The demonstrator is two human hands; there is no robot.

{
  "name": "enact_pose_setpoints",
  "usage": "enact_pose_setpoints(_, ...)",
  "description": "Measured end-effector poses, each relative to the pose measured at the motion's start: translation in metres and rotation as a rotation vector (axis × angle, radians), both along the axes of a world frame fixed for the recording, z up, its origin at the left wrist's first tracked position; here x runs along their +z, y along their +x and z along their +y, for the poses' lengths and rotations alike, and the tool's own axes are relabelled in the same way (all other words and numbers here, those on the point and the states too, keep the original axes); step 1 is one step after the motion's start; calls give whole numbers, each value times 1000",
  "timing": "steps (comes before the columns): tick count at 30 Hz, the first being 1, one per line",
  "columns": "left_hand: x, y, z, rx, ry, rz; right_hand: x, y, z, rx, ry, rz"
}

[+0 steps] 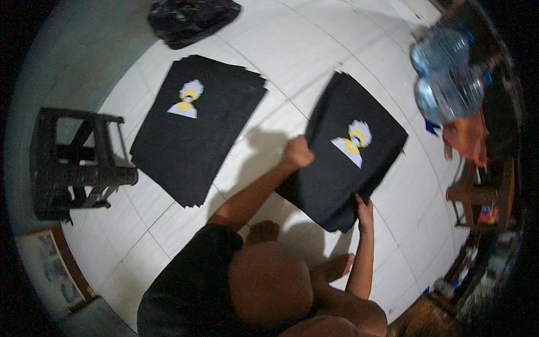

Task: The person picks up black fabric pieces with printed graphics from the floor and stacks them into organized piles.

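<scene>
My left hand (300, 152) grips the left edge of a stack of black fabric pieces (324, 185), its fingers curled in. At the lower right edge of the same stack is my right hand (364, 210), thumb on top and the other fingers partly hidden beneath or beside the cloth. The stack's top piece bears a white and yellow printed figure (353, 143), and the stack looks lifted or bent along its sides. To the left, a second stack of black fabric pieces (210, 126) lies flat on the tiles, with a similar print (185, 99) near its upper left.
A black plastic bag (191, 19) lies at the top. On the left stands a dark folding stool (84, 164), above a framed picture (54, 269). Large clear water bottles (450, 80), an orange plastic bag (467, 137) and wooden furniture (484, 193) are at the right. My knees are at the bottom.
</scene>
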State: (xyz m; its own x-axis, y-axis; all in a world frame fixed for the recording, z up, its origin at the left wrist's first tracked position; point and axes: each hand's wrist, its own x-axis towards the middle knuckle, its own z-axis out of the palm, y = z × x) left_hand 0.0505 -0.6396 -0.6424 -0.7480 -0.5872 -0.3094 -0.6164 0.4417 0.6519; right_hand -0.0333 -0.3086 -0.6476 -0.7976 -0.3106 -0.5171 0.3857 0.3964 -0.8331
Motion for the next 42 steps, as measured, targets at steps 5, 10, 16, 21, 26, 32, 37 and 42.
enact_pose_setpoints(5, 30, 6, -6, 28, 191, 71, 33, -6, -25, -178, -162, -317)
enact_pose_setpoints(10, 32, 16, -86, -2, 164, 272, 100, -10, -98, 220, -81, -124)
enact_pose_setpoints(16, 142, 62, -238, -311, -66, 223, 161, 22, -220, 430, -77, -95)
enact_pose_setpoints(21, 187, 204, -343, -268, -188, 276, 165, 122, -308, 646, -75, 178)
enact_pose_setpoints(26, 144, 383, -385, 72, 14, 124, 20, 244, -376, 600, -127, 284)
enact_pose_setpoints(32, 6, 450, -410, 292, -186, -102, -55, 308, -389, 753, 301, -128)
enact_pose_setpoints(37, 18, 461, -406, 477, 45, 20, 31, 281, -371, 846, 110, -418)
enact_pose_setpoints(42, 17, 405, -427, 469, -302, -464, 22, 240, -367, 455, -40, -41)
